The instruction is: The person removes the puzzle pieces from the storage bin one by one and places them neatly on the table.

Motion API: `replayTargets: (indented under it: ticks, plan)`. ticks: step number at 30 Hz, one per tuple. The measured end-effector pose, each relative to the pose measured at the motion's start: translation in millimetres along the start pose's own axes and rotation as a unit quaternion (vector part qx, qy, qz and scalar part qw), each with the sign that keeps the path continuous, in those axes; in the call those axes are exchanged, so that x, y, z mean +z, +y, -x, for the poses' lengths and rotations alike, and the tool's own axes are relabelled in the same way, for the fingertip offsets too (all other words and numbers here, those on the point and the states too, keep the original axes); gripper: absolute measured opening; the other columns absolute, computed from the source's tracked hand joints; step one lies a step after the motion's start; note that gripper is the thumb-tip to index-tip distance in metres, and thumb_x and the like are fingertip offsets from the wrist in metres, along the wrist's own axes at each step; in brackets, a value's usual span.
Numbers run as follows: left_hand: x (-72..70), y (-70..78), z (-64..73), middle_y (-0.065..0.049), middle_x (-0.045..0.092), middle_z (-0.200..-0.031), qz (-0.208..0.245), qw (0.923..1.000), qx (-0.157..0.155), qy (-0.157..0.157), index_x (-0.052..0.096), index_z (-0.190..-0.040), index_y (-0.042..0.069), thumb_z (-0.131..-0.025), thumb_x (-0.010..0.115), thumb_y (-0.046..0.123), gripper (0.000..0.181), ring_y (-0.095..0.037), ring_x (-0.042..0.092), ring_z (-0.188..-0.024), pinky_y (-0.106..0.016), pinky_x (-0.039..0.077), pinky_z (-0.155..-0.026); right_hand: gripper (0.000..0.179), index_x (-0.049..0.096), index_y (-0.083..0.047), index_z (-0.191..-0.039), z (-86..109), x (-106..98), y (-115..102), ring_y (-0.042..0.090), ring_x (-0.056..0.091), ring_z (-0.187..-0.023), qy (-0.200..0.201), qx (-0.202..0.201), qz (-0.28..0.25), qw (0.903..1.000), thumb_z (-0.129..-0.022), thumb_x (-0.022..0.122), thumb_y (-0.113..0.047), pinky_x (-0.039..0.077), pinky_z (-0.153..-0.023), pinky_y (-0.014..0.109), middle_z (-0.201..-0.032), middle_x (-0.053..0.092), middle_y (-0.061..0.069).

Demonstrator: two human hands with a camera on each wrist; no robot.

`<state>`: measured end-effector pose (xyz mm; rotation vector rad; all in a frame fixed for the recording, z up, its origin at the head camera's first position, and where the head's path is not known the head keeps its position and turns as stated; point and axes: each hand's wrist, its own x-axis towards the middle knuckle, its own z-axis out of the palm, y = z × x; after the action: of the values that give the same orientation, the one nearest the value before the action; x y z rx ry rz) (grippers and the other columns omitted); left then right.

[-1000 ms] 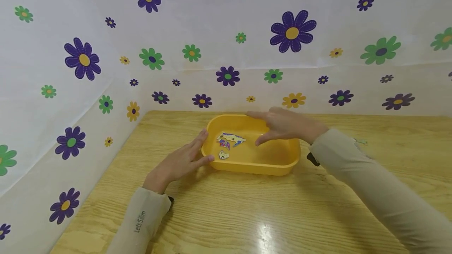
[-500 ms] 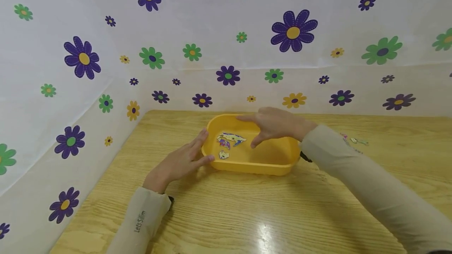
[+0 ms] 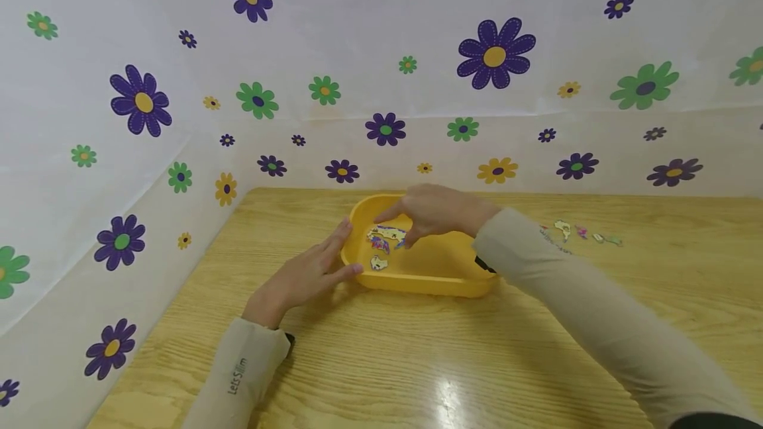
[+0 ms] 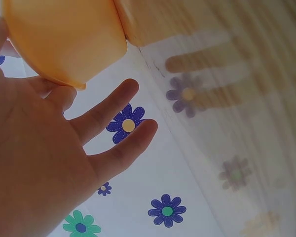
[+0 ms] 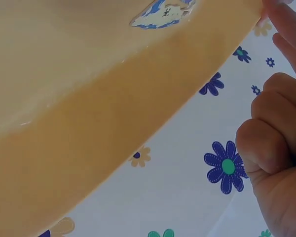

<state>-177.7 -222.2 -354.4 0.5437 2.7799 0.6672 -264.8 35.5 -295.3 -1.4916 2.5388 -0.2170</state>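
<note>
A yellow plastic tray (image 3: 429, 283) stands on the wooden table. My left hand (image 3: 304, 277) holds its left end, thumb over the front rim and fingers along the side; in the left wrist view two fingers stretch out away from it. Over the tray reaches my right hand (image 3: 432, 210), index finger and thumb apart at either end of a long cream-and-blue flat cut-out piece (image 3: 387, 234). Its other fingers are curled in the right wrist view. Beside that piece lie a purple-and-pink piece (image 3: 379, 244) and a small cream piece (image 3: 378, 263).
Several more small flat pieces lie on the table to the right, among them a cream one (image 3: 562, 228) and a pink one (image 3: 581, 232). A white flower-printed sheet (image 3: 357, 91) backs the table and runs down its left side.
My right hand has moved left across the tray to the long cut-out piece. Pieces on the table formerly behind the right sleeve now show. The left hand and tray stay put.
</note>
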Motion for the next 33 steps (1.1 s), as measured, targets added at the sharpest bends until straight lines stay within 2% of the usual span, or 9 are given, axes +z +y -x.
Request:
replayTargets:
  ticks: [3, 8, 11, 13, 16, 23, 25, 29, 33]
  plan:
    - [0.3, 0.0, 0.1, 0.001, 0.001, -0.169, 0.0, 1.0, 0.001, 0.001, 0.002, -0.165, 0.018, -0.1, 0.044, 0.067, 0.091, -0.035, 0.022, -0.151, -0.06, 0.024, -0.117, 0.062, 0.064, -0.013, -0.14, -7.0, 3, -3, 0.007, 0.045, -0.057, -0.012, 0.003, -0.005, 0.9999, -0.083, 0.086, -0.02, 0.057, -0.077, 0.029, -0.087, 0.075, 0.005]
    - [1.0, 0.3, 0.2, 0.001, 0.002, -0.169, 0.001, 1.0, 0.003, 0.001, 0.003, -0.165, 0.018, -0.1, 0.044, 0.066, 0.091, -0.036, 0.023, -0.15, -0.06, 0.025, -0.117, 0.062, 0.063, -0.01, -0.14, -17.4, 11, -8, 0.006, 0.047, -0.057, -0.045, -0.001, -0.015, 0.9989, -0.084, 0.086, -0.02, 0.057, -0.08, 0.028, -0.123, 0.071, 0.009]
    - [1.6, 0.8, -0.4, 0.001, 0.002, -0.169, 0.001, 1.0, 0.006, 0.002, 0.003, -0.165, 0.018, -0.1, 0.044, 0.066, 0.091, -0.036, 0.023, -0.15, -0.06, 0.026, -0.117, 0.062, 0.064, -0.007, -0.139, -19.7, 17, -9, 0.007, 0.061, -0.066, -0.051, -0.005, -0.017, 0.9985, -0.083, 0.086, -0.021, 0.057, -0.088, 0.029, -0.125, 0.07, 0.01]
    - [1.6, 1.1, -0.8, 0.0, 0.002, -0.169, 0.0, 1.0, 0.008, 0.003, 0.003, -0.165, 0.017, -0.1, 0.044, 0.066, 0.09, -0.036, 0.024, -0.15, -0.06, 0.026, -0.117, 0.061, 0.064, -0.009, -0.138, -20.6, 19, -9, 0.012, 0.07, -0.086, -0.052, 0.001, -0.018, 0.9985, -0.083, 0.087, -0.023, 0.054, -0.096, 0.032, -0.13, 0.068, 0.007]
    - [1.2, 1.3, -1.2, 0.0, 0.002, -0.169, -0.003, 0.9999, 0.012, 0.005, 0.004, -0.165, 0.016, -0.101, 0.045, 0.065, 0.09, -0.035, 0.023, -0.15, -0.059, 0.026, -0.118, 0.061, 0.064, -0.012, -0.139, -21.5, 23, -10, 0.021, 0.069, -0.105, -0.056, 0.012, -0.011, 0.9983, -0.084, 0.086, -0.025, 0.052, -0.099, 0.036, -0.133, 0.067, 0.004]
    - [0.7, 0.7, -0.7, -0.001, 0.0, -0.169, -0.01, 0.9998, 0.018, 0.003, 0.005, -0.164, 0.013, -0.102, 0.044, 0.064, 0.089, -0.035, 0.021, -0.151, -0.057, 0.023, -0.119, 0.06, 0.061, -0.018, -0.143, -24.2, 29, -10, 0.012, 0.056, -0.076, -0.075, 0.029, -0.012, 0.9967, -0.087, 0.081, -0.022, 0.054, -0.08, 0.027, -0.123, 0.072, 0.004]
    - [0.7, 0.5, -0.7, -0.001, 0.001, -0.169, -0.011, 0.9997, 0.019, 0.004, 0.005, -0.164, 0.013, -0.102, 0.044, 0.064, 0.089, -0.034, 0.021, -0.151, -0.056, 0.023, -0.119, 0.06, 0.061, -0.018, -0.143, -24.5, 30, -10, 0.012, 0.055, -0.074, -0.073, 0.025, -0.014, 0.997, -0.087, 0.081, -0.02, 0.054, -0.079, 0.026, -0.123, 0.071, 0.004]
    - [0.5, 0.4, -0.5, -0.002, 0.001, -0.169, -0.011, 0.9998, 0.018, 0.005, 0.005, -0.164, 0.013, -0.102, 0.044, 0.064, 0.089, -0.034, 0.021, -0.151, -0.055, 0.023, -0.119, 0.059, 0.06, -0.018, -0.144, -24.7, 31, -10, 0.019, 0.064, -0.099, -0.071, 0.022, -0.012, 0.9972, -0.088, 0.08, -0.018, 0.053, -0.095, 0.034, -0.134, 0.066, 0.006]
    - [0.4, -0.1, -0.1, -0.001, 0.001, -0.169, -0.012, 0.9998, 0.017, 0.005, 0.005, -0.164, 0.013, -0.102, 0.044, 0.063, 0.089, -0.034, 0.021, -0.151, -0.055, 0.023, -0.119, 0.06, 0.059, -0.017, -0.145, -25.4, 31, -11, 0.025, 0.06, -0.121, -0.075, 0.023, -0.008, 0.9969, -0.088, 0.079, -0.017, 0.047, -0.107, 0.042, -0.139, 0.061, 0.009]
